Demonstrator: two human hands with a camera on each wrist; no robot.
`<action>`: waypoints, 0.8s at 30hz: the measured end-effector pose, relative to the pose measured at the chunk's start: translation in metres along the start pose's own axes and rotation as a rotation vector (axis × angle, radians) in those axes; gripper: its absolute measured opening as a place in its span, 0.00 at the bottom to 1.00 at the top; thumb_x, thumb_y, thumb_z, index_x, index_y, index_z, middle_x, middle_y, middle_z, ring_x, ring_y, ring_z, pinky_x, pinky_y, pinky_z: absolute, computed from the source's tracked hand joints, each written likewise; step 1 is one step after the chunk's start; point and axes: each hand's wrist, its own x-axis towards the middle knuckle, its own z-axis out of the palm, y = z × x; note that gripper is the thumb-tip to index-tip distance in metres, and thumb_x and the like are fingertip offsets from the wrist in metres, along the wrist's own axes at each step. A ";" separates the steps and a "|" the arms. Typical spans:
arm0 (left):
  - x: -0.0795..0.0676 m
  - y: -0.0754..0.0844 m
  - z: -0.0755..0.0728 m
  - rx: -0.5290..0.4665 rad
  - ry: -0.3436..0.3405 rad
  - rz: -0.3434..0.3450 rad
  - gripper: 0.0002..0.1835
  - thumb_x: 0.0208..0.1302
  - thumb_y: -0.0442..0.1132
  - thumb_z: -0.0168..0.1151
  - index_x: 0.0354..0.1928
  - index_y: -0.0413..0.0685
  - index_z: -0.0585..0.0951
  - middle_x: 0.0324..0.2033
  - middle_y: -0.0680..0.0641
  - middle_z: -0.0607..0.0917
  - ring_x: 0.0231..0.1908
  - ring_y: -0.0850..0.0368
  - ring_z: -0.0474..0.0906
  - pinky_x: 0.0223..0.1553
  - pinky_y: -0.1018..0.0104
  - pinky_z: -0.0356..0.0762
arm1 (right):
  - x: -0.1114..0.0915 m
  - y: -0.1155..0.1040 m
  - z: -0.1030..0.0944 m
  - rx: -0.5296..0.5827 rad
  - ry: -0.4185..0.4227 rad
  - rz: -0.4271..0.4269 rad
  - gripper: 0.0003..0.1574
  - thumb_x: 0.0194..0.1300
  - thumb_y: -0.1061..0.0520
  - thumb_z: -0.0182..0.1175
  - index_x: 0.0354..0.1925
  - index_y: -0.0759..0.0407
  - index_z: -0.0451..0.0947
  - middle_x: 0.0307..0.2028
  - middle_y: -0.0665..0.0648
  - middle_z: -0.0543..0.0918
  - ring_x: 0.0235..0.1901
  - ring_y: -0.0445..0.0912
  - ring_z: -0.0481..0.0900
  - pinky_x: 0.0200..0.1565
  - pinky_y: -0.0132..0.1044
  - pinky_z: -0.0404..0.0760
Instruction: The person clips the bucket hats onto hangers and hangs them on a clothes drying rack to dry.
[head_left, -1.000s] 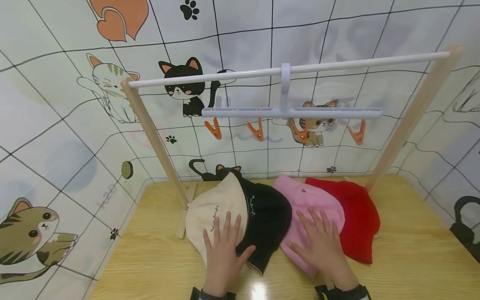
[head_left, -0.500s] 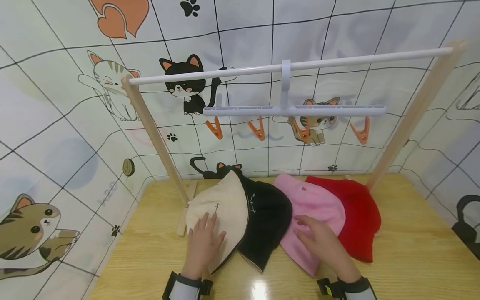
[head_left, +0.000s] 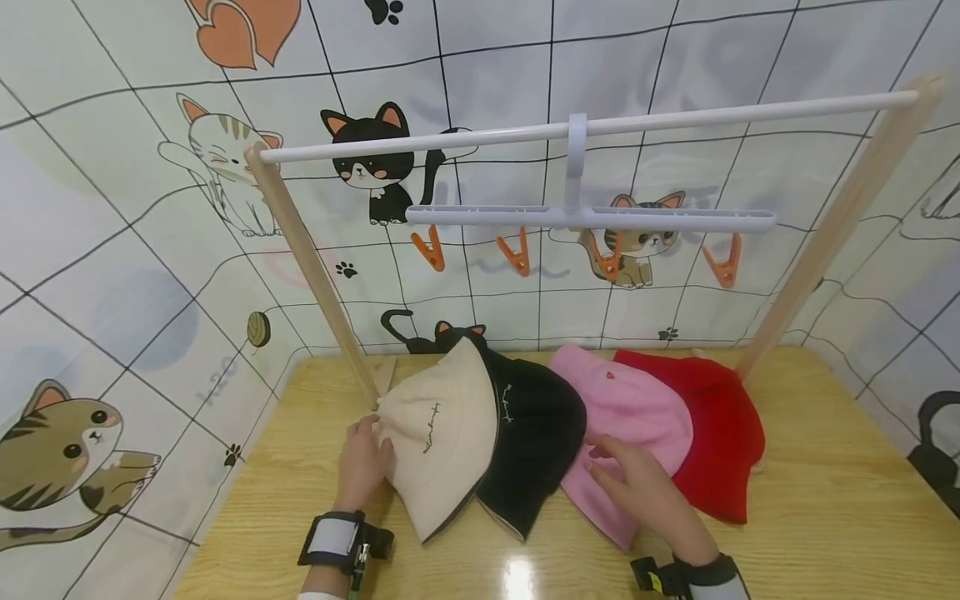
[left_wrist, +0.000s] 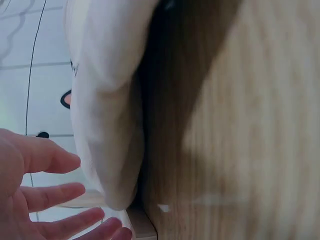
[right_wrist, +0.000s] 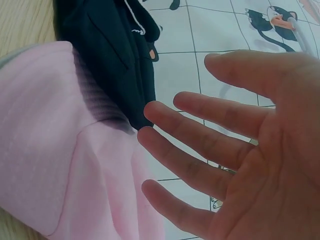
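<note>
Several bucket hats lie in an overlapping row on the wooden table. The cream hat (head_left: 461, 454) at the left has dark stitched lettering and overlaps the black hat (head_left: 540, 442). A pink hat (head_left: 641, 404) comes after it, partly covering the red hat (head_left: 723, 454). My left hand (head_left: 362, 462) is at the cream hat's left edge; in the left wrist view its fingers (left_wrist: 55, 196) are spread and loosely bent beside the fabric, holding nothing. Over the pink hat's front brim hovers my right hand (head_left: 637, 483), fingers apart and empty in the right wrist view.
Behind the hats stands a wooden rack with a white rail (head_left: 480, 137). From it hangs a pale hanger (head_left: 495, 217) with several orange clips (head_left: 517, 252). The rack's left post (head_left: 315, 275) and right post (head_left: 832, 229) flank the hats. A cat-patterned wall encloses the table (head_left: 840, 500).
My left hand has moved leftward from over the cream hat to its left edge. The right hand has drawn back slightly, its fingers more bent than before. The hats have hardly moved.
</note>
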 end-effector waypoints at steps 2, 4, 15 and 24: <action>0.005 -0.005 -0.002 -0.041 -0.011 -0.038 0.21 0.59 0.26 0.57 0.54 0.23 0.71 0.43 0.23 0.76 0.38 0.34 0.76 0.38 0.43 0.74 | 0.000 0.001 0.000 0.012 -0.007 0.014 0.28 0.60 0.57 0.67 0.58 0.62 0.74 0.48 0.58 0.82 0.44 0.51 0.80 0.45 0.47 0.80; 0.008 -0.008 -0.004 -0.091 -0.028 -0.092 0.22 0.60 0.27 0.55 0.56 0.24 0.69 0.44 0.24 0.78 0.40 0.34 0.77 0.40 0.43 0.74 | 0.000 0.002 0.001 0.023 -0.011 0.025 0.28 0.60 0.57 0.67 0.57 0.63 0.74 0.48 0.58 0.82 0.45 0.51 0.80 0.45 0.47 0.80; 0.021 -0.007 -0.018 -0.264 -0.139 -0.351 0.25 0.65 0.32 0.50 0.61 0.24 0.63 0.49 0.24 0.76 0.50 0.32 0.74 0.45 0.48 0.75 | 0.003 0.001 0.004 0.026 -0.024 0.017 0.26 0.62 0.58 0.66 0.57 0.63 0.75 0.49 0.58 0.82 0.46 0.52 0.80 0.47 0.47 0.80; 0.035 -0.012 -0.023 -0.451 -0.306 -0.512 0.26 0.70 0.35 0.49 0.63 0.21 0.62 0.45 0.32 0.75 0.38 0.48 0.73 0.38 0.61 0.73 | 0.003 0.001 0.004 0.031 -0.054 -0.008 0.26 0.62 0.58 0.66 0.57 0.65 0.75 0.50 0.62 0.82 0.48 0.55 0.80 0.47 0.50 0.79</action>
